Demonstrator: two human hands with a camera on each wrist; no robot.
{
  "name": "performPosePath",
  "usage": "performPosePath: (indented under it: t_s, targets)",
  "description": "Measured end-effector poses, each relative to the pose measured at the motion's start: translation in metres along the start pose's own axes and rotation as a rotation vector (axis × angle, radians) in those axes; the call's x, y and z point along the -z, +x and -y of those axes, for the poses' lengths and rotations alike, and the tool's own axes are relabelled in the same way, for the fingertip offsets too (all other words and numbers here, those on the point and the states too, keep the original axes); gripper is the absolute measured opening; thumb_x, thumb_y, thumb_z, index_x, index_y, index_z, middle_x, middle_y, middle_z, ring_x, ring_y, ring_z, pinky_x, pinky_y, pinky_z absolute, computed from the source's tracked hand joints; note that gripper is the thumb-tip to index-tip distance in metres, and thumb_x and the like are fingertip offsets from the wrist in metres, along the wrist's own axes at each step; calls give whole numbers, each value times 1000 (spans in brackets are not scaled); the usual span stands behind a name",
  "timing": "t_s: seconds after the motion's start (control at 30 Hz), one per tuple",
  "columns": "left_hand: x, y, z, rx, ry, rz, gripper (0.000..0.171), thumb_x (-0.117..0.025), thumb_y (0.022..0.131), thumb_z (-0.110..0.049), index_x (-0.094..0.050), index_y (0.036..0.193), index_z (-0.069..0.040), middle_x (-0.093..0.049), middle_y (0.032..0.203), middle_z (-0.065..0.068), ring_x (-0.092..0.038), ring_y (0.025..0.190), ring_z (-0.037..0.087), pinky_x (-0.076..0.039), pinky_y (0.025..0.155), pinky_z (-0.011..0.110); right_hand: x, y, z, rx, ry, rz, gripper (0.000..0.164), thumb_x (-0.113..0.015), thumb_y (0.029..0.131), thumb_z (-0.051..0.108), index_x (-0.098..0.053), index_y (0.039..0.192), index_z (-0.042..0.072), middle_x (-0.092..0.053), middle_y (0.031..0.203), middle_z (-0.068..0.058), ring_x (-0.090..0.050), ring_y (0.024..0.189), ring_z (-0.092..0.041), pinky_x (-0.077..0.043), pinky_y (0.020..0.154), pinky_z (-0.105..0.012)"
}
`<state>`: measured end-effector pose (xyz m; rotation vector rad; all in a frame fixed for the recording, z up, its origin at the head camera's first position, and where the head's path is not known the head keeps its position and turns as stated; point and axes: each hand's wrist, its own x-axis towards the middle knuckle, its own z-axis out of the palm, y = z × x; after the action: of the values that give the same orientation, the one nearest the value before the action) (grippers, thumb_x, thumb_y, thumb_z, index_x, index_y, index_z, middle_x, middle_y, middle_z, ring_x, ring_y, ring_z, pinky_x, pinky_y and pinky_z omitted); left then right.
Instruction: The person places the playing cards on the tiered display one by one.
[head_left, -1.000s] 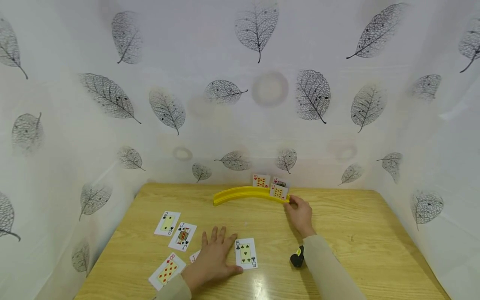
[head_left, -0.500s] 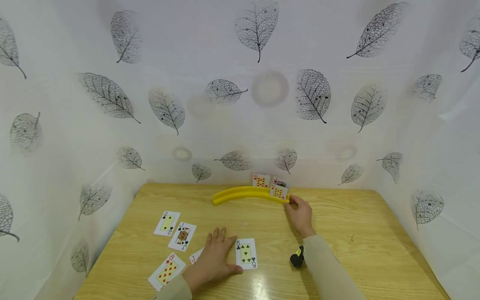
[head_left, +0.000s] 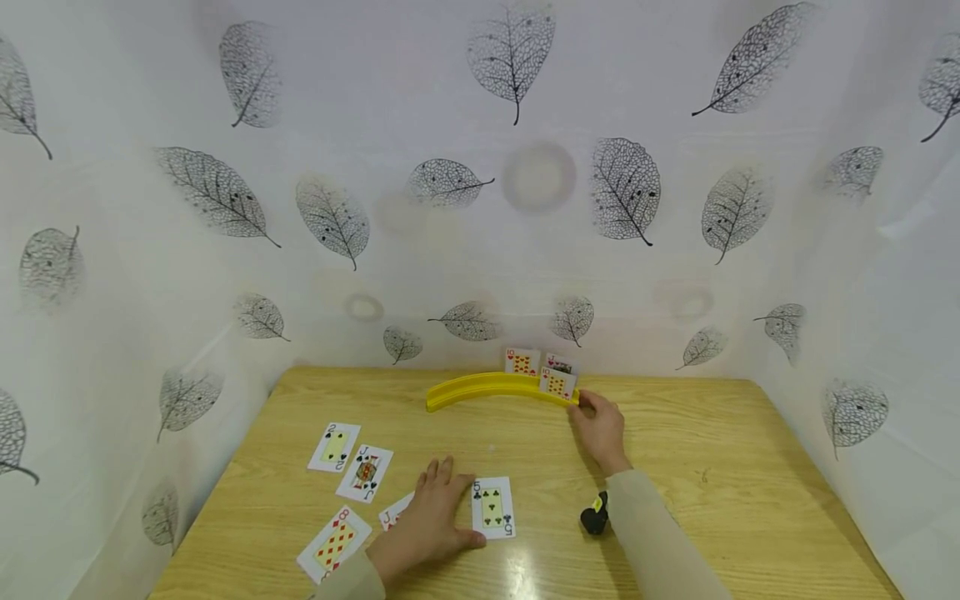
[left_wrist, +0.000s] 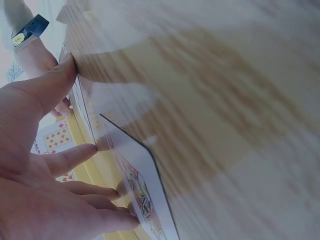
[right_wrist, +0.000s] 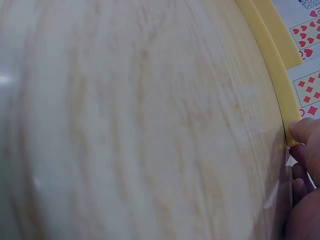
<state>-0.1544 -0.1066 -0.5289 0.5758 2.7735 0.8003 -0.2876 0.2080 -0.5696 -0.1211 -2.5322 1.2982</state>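
In the head view my left hand (head_left: 431, 512) lies low over the table, fingers spread. Its thumb and index finger touch near the left corners of the five of clubs (head_left: 492, 508). A red jack (head_left: 393, 512) lies partly hidden under that hand; its face shows in the left wrist view as a jack card (left_wrist: 142, 192). My right hand (head_left: 600, 427) pinches the right end of a curved yellow card holder (head_left: 480, 385). The ten of diamonds (head_left: 557, 383) stands in its front slot, with the ten of hearts (head_left: 522, 362) and another jack (head_left: 561, 363) behind.
On the left lie the two of spades (head_left: 333, 447), the jack of spades (head_left: 365, 473) and the eight of diamonds (head_left: 334, 543). A black strap device (head_left: 595, 515) sits at my right wrist. A leaf-patterned curtain (head_left: 480, 250) surrounds the wooden table (head_left: 720, 483).
The left hand's fingers have drawn in slightly to the right, baring more of the red jack. My right hand and the card holder have stayed put.
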Motion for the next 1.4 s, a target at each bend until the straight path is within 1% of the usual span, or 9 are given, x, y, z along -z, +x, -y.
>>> performPosePath:
  t_s: [0.17,0.3,0.43,0.53,0.67,0.97,1.1,1.23,1.4]
  targets:
    - [-2,1,-1,15,-6,-8,91,-91,75,-49,-54,148,-8,-31,163,39,-26,150,64,-26,123,72,0,0,1,8,-4,-1,40,-74,96,9,-67,131,-9,-72,124,-29,-63,120,-45,-46,109,-58]
    - [-2,1,-3,26,-9,-10,93,-93,74,-48,-54,148,-8,-32,162,39,-27,150,64,-27,122,73,1,-1,1,9,-5,0,39,-74,96,9,-67,131,-9,-72,124,-28,-62,120,-45,-46,109,-59]
    - [-1,2,-7,23,-11,-24,86,-95,72,-44,-58,140,-7,-33,160,41,-30,147,66,-29,120,76,1,0,1,1,-6,6,40,-74,96,10,-67,131,-9,-72,125,-28,-62,121,-45,-45,110,-59]
    - [0,2,-10,24,0,-35,84,-95,71,-43,-58,138,-7,-34,158,43,-31,146,67,-29,118,77,1,0,1,0,-7,9,40,-73,97,10,-67,132,-8,-72,124,-28,-61,120,-44,-46,108,-58]
    - [0,2,-11,38,9,-37,89,-95,71,-44,-56,142,-6,-34,159,42,-31,147,65,-28,119,77,0,1,0,5,-3,12,39,-74,97,9,-67,131,-8,-73,123,-27,-62,118,-43,-47,107,-57]
    - [0,5,-9,55,-9,-27,91,-96,69,-43,-57,141,-6,-33,160,42,-31,148,64,-27,120,77,1,0,1,-1,-4,11,39,-73,97,9,-67,132,-8,-72,124,-28,-62,120,-44,-46,110,-58]
    - [-2,6,-8,50,-5,-27,88,-96,69,-42,-57,139,-6,-34,159,42,-31,147,65,-28,119,77,1,-1,1,-6,3,13,39,-73,98,9,-67,132,-8,-72,125,-28,-62,121,-44,-47,110,-58]
    - [-3,7,-9,57,-30,-27,84,-96,70,-40,-57,136,-6,-33,159,43,-29,148,65,-27,120,77,1,-2,1,-10,3,10,39,-73,98,9,-67,132,-8,-72,125,-28,-62,121,-44,-47,110,-59]
    - [-5,8,-11,56,-53,-62,80,-96,72,-36,-54,135,-6,-38,157,39,-33,148,61,-27,121,75,1,-2,2,-10,5,9,39,-73,98,10,-67,132,-8,-72,125,-28,-62,121,-44,-46,110,-58]
